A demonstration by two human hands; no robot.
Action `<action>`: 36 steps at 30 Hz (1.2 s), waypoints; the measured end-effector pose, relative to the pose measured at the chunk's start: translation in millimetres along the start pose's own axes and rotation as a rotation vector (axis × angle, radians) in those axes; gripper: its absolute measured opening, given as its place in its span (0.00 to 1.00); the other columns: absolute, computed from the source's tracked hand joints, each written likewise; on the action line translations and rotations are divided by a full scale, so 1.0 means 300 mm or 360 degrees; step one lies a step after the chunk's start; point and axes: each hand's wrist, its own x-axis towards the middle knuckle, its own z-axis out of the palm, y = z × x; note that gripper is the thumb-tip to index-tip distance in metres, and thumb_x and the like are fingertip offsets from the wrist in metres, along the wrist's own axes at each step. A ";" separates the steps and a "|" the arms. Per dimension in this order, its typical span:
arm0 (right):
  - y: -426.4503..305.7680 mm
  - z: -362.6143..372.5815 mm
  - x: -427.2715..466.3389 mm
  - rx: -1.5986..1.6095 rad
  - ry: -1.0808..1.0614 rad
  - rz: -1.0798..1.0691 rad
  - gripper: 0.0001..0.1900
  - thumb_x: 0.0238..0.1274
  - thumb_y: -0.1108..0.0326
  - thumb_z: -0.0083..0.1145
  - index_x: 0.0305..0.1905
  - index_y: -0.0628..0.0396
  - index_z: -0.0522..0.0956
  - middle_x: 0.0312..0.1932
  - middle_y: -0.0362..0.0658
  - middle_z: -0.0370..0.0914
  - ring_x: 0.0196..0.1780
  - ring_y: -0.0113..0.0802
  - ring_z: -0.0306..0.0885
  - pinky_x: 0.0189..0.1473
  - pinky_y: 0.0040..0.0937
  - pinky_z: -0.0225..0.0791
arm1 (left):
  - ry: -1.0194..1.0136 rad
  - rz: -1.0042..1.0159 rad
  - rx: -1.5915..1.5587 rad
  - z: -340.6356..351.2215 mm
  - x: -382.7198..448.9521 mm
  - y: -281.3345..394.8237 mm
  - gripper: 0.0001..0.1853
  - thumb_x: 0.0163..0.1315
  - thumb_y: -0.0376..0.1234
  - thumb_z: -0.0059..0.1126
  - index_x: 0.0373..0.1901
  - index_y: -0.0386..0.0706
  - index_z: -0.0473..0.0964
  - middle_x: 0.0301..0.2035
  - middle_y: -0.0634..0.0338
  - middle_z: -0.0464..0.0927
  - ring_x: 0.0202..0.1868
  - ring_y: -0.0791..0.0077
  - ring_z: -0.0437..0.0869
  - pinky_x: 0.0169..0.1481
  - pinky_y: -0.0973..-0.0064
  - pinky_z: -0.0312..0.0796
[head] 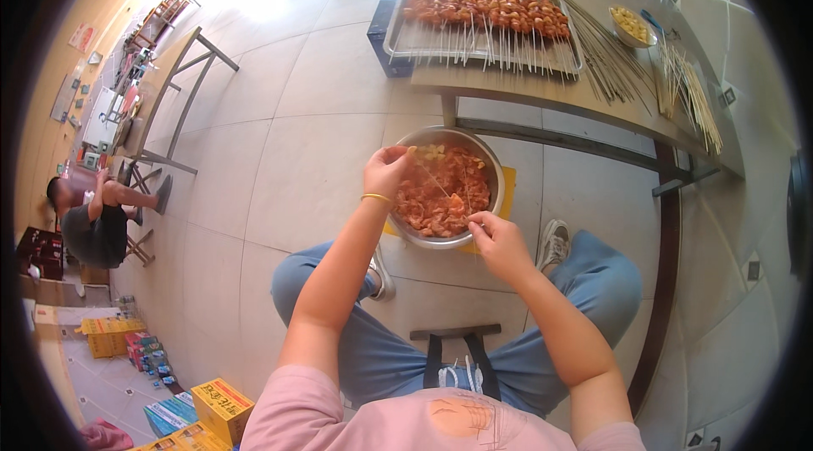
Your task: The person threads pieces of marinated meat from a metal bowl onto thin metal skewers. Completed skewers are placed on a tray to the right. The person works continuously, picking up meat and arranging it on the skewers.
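Observation:
Between my knees stands a round metal bowl point(501, 187) of raw marinated meat pieces point(438, 203). Several pale yellow chunks point(434, 151), perhaps garlic, lie on the meat at the bowl's far side. My left hand point(385, 173), with a yellow bangle at the wrist, is over the bowl's left rim, its fingertips pinched on a small pale yellow piece point(411, 150). At the near right rim, my right hand point(500, 242) grips a thin skewer point(469, 197) that rises over the meat. A second thin line slants near the left fingers; what it belongs to is unclear.
Ahead, a table point(438, 77) bears a metal tray point(397, 47) of meat skewers point(489, 11), loose metal skewers point(606, 51), bamboo sticks point(689, 86) and a bowl of yellow chunks point(631, 25). A person point(95, 222) sits far left. Yellow cartons point(222, 406) stand lower left.

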 end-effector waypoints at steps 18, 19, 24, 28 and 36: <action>0.027 0.002 0.012 0.0087 -0.0021 -0.0067 0.10 0.65 0.65 0.54 0.44 0.59 0.79 0.24 0.47 0.78 0.25 0.33 0.75 0.30 0.30 0.66 | 0.0312 0.0996 0.0623 -0.003 -0.016 -0.008 0.07 0.52 0.29 0.64 0.33 0.38 0.78 0.28 0.54 0.81 0.30 0.70 0.82 0.38 0.75 0.75; 0.026 0.000 0.011 0.0088 -0.0023 -0.0076 0.10 0.65 0.65 0.54 0.44 0.59 0.79 0.24 0.47 0.78 0.25 0.33 0.75 0.30 0.30 0.66 | 0.0295 0.1010 0.0629 -0.003 -0.016 -0.005 0.07 0.52 0.29 0.64 0.33 0.38 0.78 0.29 0.54 0.80 0.30 0.69 0.82 0.38 0.75 0.75; 0.013 -0.004 0.000 0.0051 -0.0009 -0.0126 0.09 0.64 0.67 0.55 0.44 0.59 0.79 0.24 0.48 0.78 0.25 0.32 0.74 0.29 0.29 0.65 | 0.0233 0.1101 0.0633 0.002 -0.026 0.016 0.07 0.51 0.28 0.64 0.32 0.38 0.78 0.30 0.54 0.80 0.31 0.68 0.83 0.38 0.74 0.75; 0.011 -0.004 -0.002 0.0130 -0.0014 -0.0122 0.09 0.65 0.68 0.54 0.44 0.60 0.79 0.24 0.46 0.78 0.25 0.29 0.72 0.29 0.27 0.64 | 0.0224 0.1207 0.0697 0.009 -0.040 0.038 0.07 0.51 0.27 0.64 0.31 0.38 0.77 0.30 0.54 0.80 0.31 0.68 0.83 0.38 0.74 0.75; 0.025 0.013 -0.001 0.0361 0.0004 -0.0087 0.09 0.67 0.69 0.53 0.44 0.64 0.78 0.25 0.41 0.78 0.26 0.21 0.69 0.28 0.23 0.62 | 0.0212 0.1305 0.0666 0.022 -0.059 0.069 0.06 0.51 0.26 0.64 0.30 0.38 0.77 0.31 0.53 0.81 0.31 0.64 0.83 0.38 0.72 0.75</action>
